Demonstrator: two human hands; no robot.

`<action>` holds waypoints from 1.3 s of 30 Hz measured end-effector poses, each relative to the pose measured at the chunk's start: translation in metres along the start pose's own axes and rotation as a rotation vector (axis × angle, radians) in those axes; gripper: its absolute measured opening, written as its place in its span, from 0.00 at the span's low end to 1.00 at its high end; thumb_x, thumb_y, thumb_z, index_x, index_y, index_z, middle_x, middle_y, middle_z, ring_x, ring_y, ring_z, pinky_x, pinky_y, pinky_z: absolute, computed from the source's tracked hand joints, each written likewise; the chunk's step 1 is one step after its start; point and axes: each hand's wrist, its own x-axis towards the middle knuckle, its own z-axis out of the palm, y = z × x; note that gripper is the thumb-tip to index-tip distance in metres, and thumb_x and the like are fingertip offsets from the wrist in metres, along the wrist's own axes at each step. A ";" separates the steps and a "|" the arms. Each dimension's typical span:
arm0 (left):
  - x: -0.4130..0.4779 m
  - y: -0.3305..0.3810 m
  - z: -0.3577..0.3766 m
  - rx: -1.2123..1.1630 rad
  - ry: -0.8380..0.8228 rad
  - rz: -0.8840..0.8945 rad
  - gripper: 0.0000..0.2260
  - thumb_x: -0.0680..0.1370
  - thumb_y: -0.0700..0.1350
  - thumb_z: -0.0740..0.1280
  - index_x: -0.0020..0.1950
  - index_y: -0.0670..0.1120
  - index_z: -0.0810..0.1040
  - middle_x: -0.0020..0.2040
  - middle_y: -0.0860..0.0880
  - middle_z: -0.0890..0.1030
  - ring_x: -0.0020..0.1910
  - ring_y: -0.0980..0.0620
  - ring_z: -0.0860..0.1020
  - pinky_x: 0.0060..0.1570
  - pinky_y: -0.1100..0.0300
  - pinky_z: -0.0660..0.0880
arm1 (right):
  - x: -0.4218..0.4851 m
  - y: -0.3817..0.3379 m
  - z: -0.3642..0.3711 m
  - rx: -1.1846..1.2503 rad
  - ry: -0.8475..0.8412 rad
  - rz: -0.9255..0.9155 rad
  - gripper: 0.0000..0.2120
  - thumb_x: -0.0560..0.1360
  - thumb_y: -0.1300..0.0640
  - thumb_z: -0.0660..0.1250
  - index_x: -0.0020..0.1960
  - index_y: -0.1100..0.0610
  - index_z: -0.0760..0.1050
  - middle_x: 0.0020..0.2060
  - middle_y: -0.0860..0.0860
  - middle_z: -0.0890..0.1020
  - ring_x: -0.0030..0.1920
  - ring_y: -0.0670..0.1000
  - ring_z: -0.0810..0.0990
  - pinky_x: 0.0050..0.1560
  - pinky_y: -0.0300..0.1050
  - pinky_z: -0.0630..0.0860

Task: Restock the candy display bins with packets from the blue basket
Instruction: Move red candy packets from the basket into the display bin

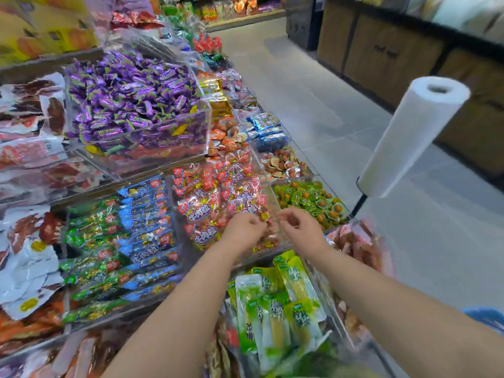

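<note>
Left hand (246, 225) and right hand (300, 226), fingers curled, seemingly pinching small wrapped sweets (264, 216), should spread them flat toward twelve o'clock in the clear acrylic bin (268, 184) of red packets (215, 192).

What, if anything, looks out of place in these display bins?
A few yellow-wrapped sweets sit among the purple candies, against the front wall of their clear bin; the stray colour suggests they were mixed in. Nothing looks spilled or damaged.
</note>
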 end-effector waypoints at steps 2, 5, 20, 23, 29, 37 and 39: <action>-0.005 0.021 0.035 -0.110 -0.091 -0.011 0.10 0.77 0.45 0.64 0.35 0.47 0.74 0.31 0.47 0.76 0.27 0.52 0.73 0.26 0.66 0.67 | -0.021 0.021 -0.028 0.067 0.112 0.107 0.06 0.75 0.64 0.66 0.50 0.56 0.78 0.38 0.47 0.78 0.37 0.42 0.74 0.37 0.25 0.68; -0.017 0.053 0.095 -0.090 -0.261 0.017 0.10 0.77 0.44 0.64 0.36 0.46 0.73 0.33 0.45 0.77 0.31 0.48 0.75 0.33 0.61 0.70 | -0.058 0.061 -0.072 0.116 0.248 0.302 0.07 0.75 0.63 0.65 0.51 0.57 0.78 0.38 0.49 0.77 0.37 0.45 0.73 0.38 0.35 0.70; -0.101 0.171 0.428 0.365 -0.852 0.142 0.13 0.78 0.41 0.58 0.34 0.47 0.70 0.32 0.48 0.74 0.27 0.54 0.72 0.23 0.67 0.67 | -0.290 0.264 -0.287 0.358 0.760 0.955 0.10 0.75 0.67 0.63 0.54 0.64 0.78 0.39 0.54 0.79 0.30 0.42 0.71 0.27 0.27 0.65; -0.108 0.174 0.479 0.435 -0.919 0.091 0.12 0.79 0.41 0.58 0.36 0.47 0.69 0.32 0.49 0.73 0.27 0.55 0.72 0.21 0.69 0.67 | -0.325 0.295 -0.310 0.456 0.834 1.048 0.07 0.75 0.69 0.62 0.48 0.61 0.77 0.32 0.52 0.75 0.26 0.40 0.74 0.25 0.29 0.66; -0.098 0.163 0.549 0.424 -0.937 -0.173 0.10 0.79 0.41 0.59 0.38 0.44 0.69 0.31 0.45 0.69 0.26 0.51 0.68 0.28 0.64 0.62 | -0.362 0.363 -0.321 0.575 0.799 1.233 0.11 0.75 0.65 0.62 0.36 0.55 0.74 0.29 0.53 0.74 0.30 0.49 0.70 0.31 0.42 0.65; -0.056 0.121 0.639 0.580 -0.930 -0.277 0.06 0.80 0.43 0.60 0.51 0.41 0.74 0.35 0.45 0.75 0.29 0.51 0.72 0.28 0.59 0.69 | -0.389 0.476 -0.260 0.617 0.626 1.491 0.09 0.77 0.60 0.62 0.54 0.62 0.77 0.55 0.57 0.79 0.44 0.52 0.75 0.37 0.40 0.70; -0.046 0.107 0.659 0.642 -0.945 -0.249 0.08 0.80 0.44 0.60 0.54 0.41 0.75 0.35 0.46 0.75 0.29 0.52 0.73 0.29 0.60 0.70 | -0.392 0.499 -0.239 0.590 0.565 1.568 0.13 0.76 0.57 0.65 0.58 0.62 0.75 0.49 0.56 0.80 0.42 0.51 0.76 0.36 0.40 0.68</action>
